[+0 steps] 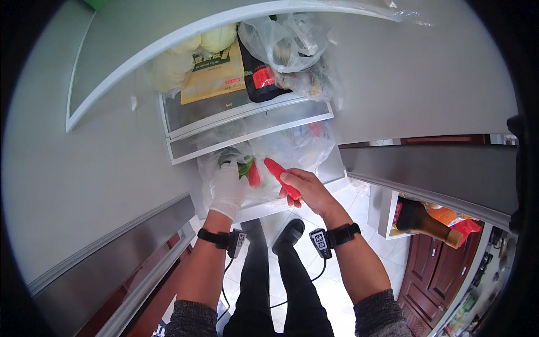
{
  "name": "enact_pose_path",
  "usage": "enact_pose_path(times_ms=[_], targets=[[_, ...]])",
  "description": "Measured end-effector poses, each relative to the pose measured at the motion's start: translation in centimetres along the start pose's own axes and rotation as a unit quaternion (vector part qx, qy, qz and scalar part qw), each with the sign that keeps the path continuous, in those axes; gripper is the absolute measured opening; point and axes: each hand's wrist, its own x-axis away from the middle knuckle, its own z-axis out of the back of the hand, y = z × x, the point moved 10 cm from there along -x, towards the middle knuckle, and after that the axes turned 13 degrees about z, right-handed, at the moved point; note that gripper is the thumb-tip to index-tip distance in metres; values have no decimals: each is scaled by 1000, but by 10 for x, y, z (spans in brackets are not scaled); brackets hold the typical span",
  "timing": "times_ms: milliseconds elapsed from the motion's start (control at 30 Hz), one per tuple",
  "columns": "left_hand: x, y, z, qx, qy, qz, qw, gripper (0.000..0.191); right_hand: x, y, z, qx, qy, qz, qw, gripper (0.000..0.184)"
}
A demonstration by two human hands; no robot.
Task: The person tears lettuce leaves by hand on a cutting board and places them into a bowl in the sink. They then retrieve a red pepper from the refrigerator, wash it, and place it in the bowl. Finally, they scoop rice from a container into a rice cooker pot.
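Observation:
An opened refrigerator drawer lies before me with plastic bags in it. My right hand is closed around a long red vegetable, perhaps a chili pepper or a carrot, held above the drawer's right part. My left hand wears a white glove and reaches into a clear plastic bag at the drawer's left. Its fingertips are hidden among green leaves and plastic, so its grip cannot be told. Another red vegetable lies just right of that hand.
Above the drawer, a shelf holds a yellow soybean film package, a black pouch and bagged vegetables. At right, the open refrigerator door has a bin with a dark bottle. Another door stands at left.

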Motion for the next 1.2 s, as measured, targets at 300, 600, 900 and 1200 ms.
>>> enact_pose_path(times_ms=[300,600,900,1200], targets=[[34,4,15,62,29,-55,996,41,38,-6,-1,-54,61,50,995,43],[136,52,20,561,-362,-48,743,33,75,-7,-47,36,18,48,998,43],[160,32,12,602,-348,77,715,32,121,-56,-81,265,20,186,946,67],[198,26,46,676,-339,99,647,28,172,-62,-90,202,5,152,968,66]])
